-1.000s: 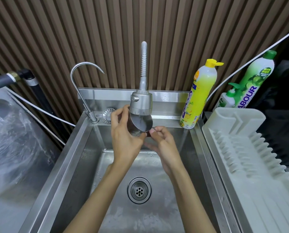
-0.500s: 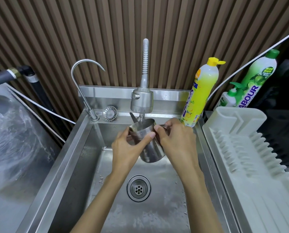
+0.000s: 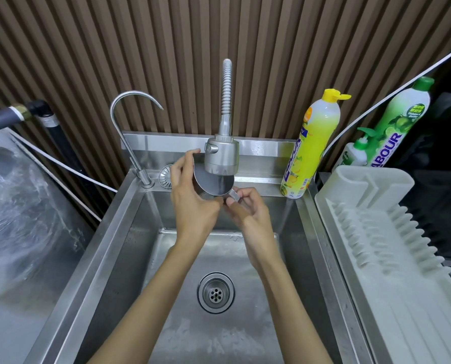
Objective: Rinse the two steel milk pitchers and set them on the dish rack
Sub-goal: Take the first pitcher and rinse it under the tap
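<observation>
One steel milk pitcher (image 3: pixel 213 183) is tipped on its side just under the spray head of the tap (image 3: pixel 221 158), its flat bottom facing me. My left hand (image 3: pixel 190 198) wraps round the pitcher's body from the left. My right hand (image 3: pixel 248 211) pinches the pitcher's handle (image 3: pixel 235 194) at its lower right. The spray head hides the pitcher's upper part, and its mouth faces away from me. No second pitcher is in view. The white dish rack (image 3: pixel 392 232) stands to the right of the sink (image 3: pixel 108 245) with nothing on it.
A thin gooseneck tap (image 3: pixel 129 119) rises at the sink's back left corner. A yellow detergent bottle (image 3: pixel 313 145) and green bottles (image 3: pixel 392 127) stand at the back right. The drain (image 3: pixel 216 292) lies in the basin's middle. Clear plastic sheeting (image 3: pixel 17 206) covers the left counter.
The pitcher, upright and lower half a second ago, has been lifted and tipped under the spray head. My right hand slid from its rim to its handle.
</observation>
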`<action>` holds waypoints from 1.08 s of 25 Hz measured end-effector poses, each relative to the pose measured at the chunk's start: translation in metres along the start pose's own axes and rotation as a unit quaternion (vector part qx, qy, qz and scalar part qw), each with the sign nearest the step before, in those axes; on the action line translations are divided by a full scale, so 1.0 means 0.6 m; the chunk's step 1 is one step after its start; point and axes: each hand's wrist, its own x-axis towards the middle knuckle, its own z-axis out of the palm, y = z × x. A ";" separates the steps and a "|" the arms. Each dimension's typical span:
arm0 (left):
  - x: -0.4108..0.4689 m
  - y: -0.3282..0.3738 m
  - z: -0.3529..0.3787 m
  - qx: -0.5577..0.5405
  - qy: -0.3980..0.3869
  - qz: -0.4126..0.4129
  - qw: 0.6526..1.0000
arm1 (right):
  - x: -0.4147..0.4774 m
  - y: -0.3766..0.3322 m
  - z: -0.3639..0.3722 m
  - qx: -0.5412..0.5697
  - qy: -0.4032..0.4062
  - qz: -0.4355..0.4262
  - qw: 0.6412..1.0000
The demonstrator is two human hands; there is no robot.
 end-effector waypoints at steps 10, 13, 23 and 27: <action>-0.010 0.012 -0.031 0.135 -0.072 -0.093 0.984 | -0.014 -0.056 -0.018 -0.201 0.075 0.003 0.977; -0.027 -0.001 -0.021 0.061 -0.128 -0.127 0.982 | -0.019 -0.082 -0.022 -0.392 0.115 -0.018 0.913; 0.000 -0.042 0.019 -0.191 -0.153 -0.108 0.964 | -0.004 -0.047 -0.035 -0.254 0.089 -0.023 0.963; 0.011 -0.021 -0.003 -0.020 -0.087 0.013 0.996 | 0.005 -0.013 -0.026 -0.024 0.004 0.029 0.999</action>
